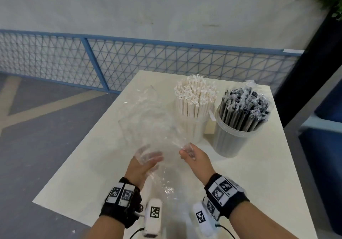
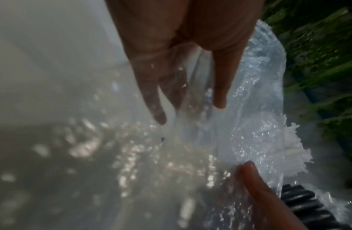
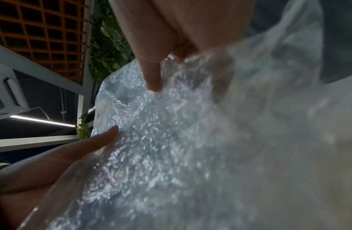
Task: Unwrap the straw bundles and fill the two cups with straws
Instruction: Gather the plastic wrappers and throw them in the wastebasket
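A crumpled clear plastic wrap [image 1: 153,123] hangs above the white table [image 1: 103,164], stretched between both hands. My left hand [image 1: 148,162] has straight fingers with the film draped over them; the left wrist view shows the fingers [image 2: 157,99] through the wrap [image 2: 259,124] and the thumb outside it. My right hand [image 1: 187,152] pinches an edge of the wrap [image 3: 171,155] between thumb and fingers. Behind stand two clear cups: one [image 1: 195,127] full of white paper-wrapped straws [image 1: 196,94], the other [image 1: 229,142] full of black straws [image 1: 244,107].
A small beige block [image 1: 210,127] sits between the two cups. The table's left edge and near corner [image 1: 35,200] drop to grey floor. A blue mesh fence [image 1: 129,62] runs behind, and a dark pillar [image 1: 314,72] with a plant stands at the right.
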Motion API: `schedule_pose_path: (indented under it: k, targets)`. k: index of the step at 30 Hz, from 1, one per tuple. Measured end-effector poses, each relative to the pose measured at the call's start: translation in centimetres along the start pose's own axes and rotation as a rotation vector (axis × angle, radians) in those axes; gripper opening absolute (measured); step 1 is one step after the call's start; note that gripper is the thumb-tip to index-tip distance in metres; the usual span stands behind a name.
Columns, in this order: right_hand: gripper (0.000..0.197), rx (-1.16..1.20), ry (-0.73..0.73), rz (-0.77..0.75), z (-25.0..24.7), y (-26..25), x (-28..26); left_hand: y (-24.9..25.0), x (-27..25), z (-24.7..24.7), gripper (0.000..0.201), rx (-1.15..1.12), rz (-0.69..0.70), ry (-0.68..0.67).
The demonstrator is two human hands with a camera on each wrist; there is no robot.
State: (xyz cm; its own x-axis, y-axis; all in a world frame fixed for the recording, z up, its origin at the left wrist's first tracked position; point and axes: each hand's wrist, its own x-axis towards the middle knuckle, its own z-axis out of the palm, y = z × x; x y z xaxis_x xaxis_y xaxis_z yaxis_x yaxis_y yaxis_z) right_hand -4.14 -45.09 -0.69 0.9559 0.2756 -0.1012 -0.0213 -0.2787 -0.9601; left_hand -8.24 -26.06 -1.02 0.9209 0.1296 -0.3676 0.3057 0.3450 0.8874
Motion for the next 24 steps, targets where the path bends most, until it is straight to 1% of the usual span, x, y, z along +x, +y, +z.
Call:
schedule_pose_path:
  k: [2, 3, 5, 7, 9, 11, 13, 14, 15, 18, 19, 20, 21, 22, 23, 24]
  targets:
    - [0.016, 0.037, -0.013, 0.017, 0.1, -0.2, -0.1, 0.8, -0.5, -0.2, 0.092, 0.022, 0.089, 0.038]
    - [0.015, 0.072, -0.017, 0.023, 0.1, -0.3, -0.2, 1.1, -0.9, -0.4, 0.083, 0.068, 0.123, 0.040]
    - [0.035, 0.162, -0.043, 0.046, -0.1, -0.9, -0.1, 1.6, -1.6, -0.6, 0.076, 0.208, 0.149, 0.008]
    - [0.046, 0.222, -0.070, 0.048, -0.2, -1.2, 0.1, 1.8, -1.9, -0.7, 0.063, 0.271, 0.144, 0.010]
    - [0.051, 0.229, -0.042, 0.028, -0.1, -1.2, 0.1, 1.8, -2.0, -0.9, 0.058, 0.261, 0.178, 0.085]
    - [0.060, 0.248, 0.000, 0.017, 0.1, -1.0, 0.0, 1.8, -2.1, -1.2, 0.057, 0.203, 0.258, 0.198]
    - [0.071, 0.293, 0.016, -0.002, 0.5, -1.1, -0.2, 2.0, -2.5, -1.5, 0.053, 0.133, 0.328, 0.265]
    - [0.071, 0.302, 0.017, -0.015, 0.7, -1.2, -0.4, 2.2, -2.7, -1.6, 0.050, 0.122, 0.354, 0.273]
    - [0.067, 0.297, 0.017, -0.023, 1.0, -1.5, -0.4, 2.5, -2.8, -1.7, 0.045, 0.134, 0.375, 0.263]
    - [0.043, 0.222, 0.008, -0.031, 2.0, -2.3, -0.3, 3.7, -2.9, -2.3, 0.019, 0.330, 0.403, 0.166]
    - [0.039, 0.208, 0.009, -0.032, 2.4, -2.6, -0.3, 4.1, -2.8, -2.7, 0.018, 0.403, 0.404, 0.120]
    - [0.035, 0.203, 0.006, -0.039, 2.7, -2.7, -0.3, 4.5, -2.6, -3.3, 0.022, 0.476, 0.397, 0.075]
    - [0.032, 0.189, 0.000, -0.060, 2.9, -2.8, -0.3, 4.8, -2.4, -3.9, 0.032, 0.548, 0.381, 0.028]
    - [0.033, 0.163, -0.011, -0.087, 3.1, -2.8, -0.3, 5.1, -2.3, -4.7, 0.046, 0.621, 0.359, -0.017]
    - [0.043, 0.119, -0.027, -0.106, 3.3, -2.8, -0.2, 5.3, -2.1, -5.4, 0.060, 0.690, 0.340, -0.057]
    - [0.054, 0.081, -0.043, -0.110, 3.5, -2.7, -0.2, 5.5, -1.9, -6.1, 0.068, 0.757, 0.330, -0.079]
